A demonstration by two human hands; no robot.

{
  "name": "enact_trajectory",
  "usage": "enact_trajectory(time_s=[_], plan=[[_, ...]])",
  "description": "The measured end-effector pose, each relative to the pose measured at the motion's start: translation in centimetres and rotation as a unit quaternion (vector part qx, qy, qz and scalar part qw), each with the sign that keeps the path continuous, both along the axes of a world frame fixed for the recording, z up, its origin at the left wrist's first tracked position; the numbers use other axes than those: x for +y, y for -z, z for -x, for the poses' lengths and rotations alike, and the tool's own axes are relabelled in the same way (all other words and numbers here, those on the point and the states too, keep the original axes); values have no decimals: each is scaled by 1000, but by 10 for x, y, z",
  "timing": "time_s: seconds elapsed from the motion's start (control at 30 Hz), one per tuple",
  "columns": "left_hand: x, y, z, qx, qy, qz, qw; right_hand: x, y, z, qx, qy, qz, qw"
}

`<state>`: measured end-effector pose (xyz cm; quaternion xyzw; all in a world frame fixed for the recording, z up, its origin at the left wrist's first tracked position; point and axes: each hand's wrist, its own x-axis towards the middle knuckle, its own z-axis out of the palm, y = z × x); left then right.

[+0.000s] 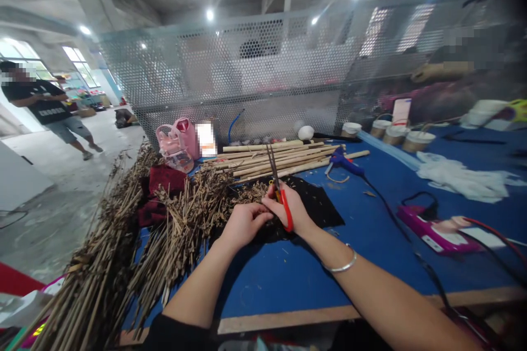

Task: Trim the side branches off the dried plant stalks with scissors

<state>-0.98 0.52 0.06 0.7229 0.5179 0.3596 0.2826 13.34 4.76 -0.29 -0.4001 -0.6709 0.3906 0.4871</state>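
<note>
My right hand point(297, 209) is closed round scissors point(287, 209) with red and yellow handles, their blades pointing up and away from me. Close beside it, my left hand point(242, 225) has its fingers pinched together near the right fingertips. Whatever lies between the left fingers is too small or hidden to make out. Both hands are over a black cloth point(325, 205) on the blue tabletop. Dried plant stalks with seed heads point(187, 208) are heaped just left of my left hand, and loose brown heads point(251, 193) lie behind the fingers.
Pale sticks point(284, 159) lie beyond my hands, with a blue glue gun point(343, 159) at their right end. A purple power strip point(438, 233) and white gloves point(469, 175) are on the right. A pink bag point(183, 140) stands before the perforated metal screen point(230, 77). A person point(47, 101) is far left.
</note>
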Motion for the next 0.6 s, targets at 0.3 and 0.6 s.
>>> enact_trajectory(time_s=[0.3, 0.6], plan=[[-1, -16, 18, 158, -234, -80, 956, -1, -5, 1, -12, 53, -15, 998], [5, -10, 20, 116, -115, -137, 977, -8, -6, 9, 10, 32, -33, 999]])
